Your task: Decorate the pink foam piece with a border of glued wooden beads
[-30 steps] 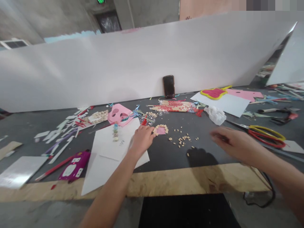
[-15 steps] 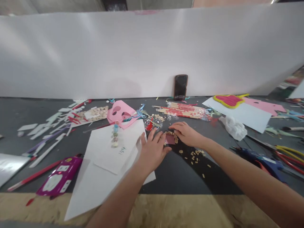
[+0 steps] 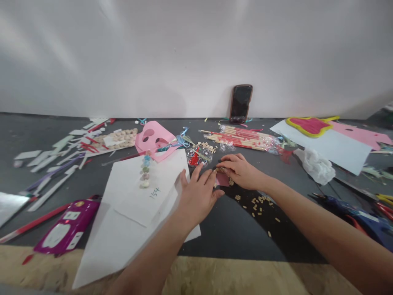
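Note:
A small pink card point(image 3: 222, 180) lies on the dark tabletop, with light wooden pieces along its upper and right edges. My left hand point(image 3: 196, 196) rests over the card's left side, fingers spread and thumb extended below. At the card's upper right, my right hand point(image 3: 244, 172) has its fingers bent together over the wooden border; whatever is between the fingertips is hidden. Loose wooden pieces point(image 3: 259, 205) are scattered just below the right hand. Beyond the left fingertips sits a clear packet point(image 3: 199, 155) with red bits and googly eyes.
White sheets point(image 3: 129, 221) lie left, near a purple glue machine point(image 3: 66, 227). A pink mask point(image 3: 155, 139) and wrapped sticks point(image 3: 242, 138) lie behind. A phone point(image 3: 241, 104) leans on the white wall. A crumpled white bag point(image 3: 317, 166) and blue glue gun point(image 3: 359, 215) are right.
My right hand's fingers have shifted slightly left over the card's upper edge. My left hand stays on the card. The view has tilted down a little.

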Demonstrator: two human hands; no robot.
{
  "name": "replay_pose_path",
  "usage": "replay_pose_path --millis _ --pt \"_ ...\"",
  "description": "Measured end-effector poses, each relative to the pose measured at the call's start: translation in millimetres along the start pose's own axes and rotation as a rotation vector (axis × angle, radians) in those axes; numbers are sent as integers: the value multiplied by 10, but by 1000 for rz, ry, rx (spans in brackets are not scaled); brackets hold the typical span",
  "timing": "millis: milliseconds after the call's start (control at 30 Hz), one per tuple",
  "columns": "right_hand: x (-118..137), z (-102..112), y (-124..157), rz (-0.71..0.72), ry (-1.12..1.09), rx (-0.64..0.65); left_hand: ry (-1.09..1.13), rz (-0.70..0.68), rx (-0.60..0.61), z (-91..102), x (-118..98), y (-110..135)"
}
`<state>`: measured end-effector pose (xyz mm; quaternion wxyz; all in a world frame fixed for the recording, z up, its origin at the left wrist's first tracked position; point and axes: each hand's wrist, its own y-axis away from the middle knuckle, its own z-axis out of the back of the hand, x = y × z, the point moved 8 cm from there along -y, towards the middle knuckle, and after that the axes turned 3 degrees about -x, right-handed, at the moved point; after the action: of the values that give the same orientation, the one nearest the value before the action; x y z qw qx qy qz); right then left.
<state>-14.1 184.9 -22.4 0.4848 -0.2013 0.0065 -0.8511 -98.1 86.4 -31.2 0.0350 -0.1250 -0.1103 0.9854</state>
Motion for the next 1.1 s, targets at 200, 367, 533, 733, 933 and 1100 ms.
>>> replay_pose_path --millis 200,367,533,733,933,1100 --pt "19 9 19 2 -6 -4 -20 1 0 -10 -1 4" --pt "21 11 15 0 -28 -16 -11 5 2 -2 -7 -4" --pt "-25 71 16 -25 -61 -34 16 17 -6 35 1 -17" --pt "-152 275 200 -114 -67 -68 48 67 -1 110 64 -1" --pt "-126 275 397 -185 -102 -33 23 106 1 116 108 -4" --pt "-73 213 400 -187 -91 -25 0 123 -1 114 99 -6"
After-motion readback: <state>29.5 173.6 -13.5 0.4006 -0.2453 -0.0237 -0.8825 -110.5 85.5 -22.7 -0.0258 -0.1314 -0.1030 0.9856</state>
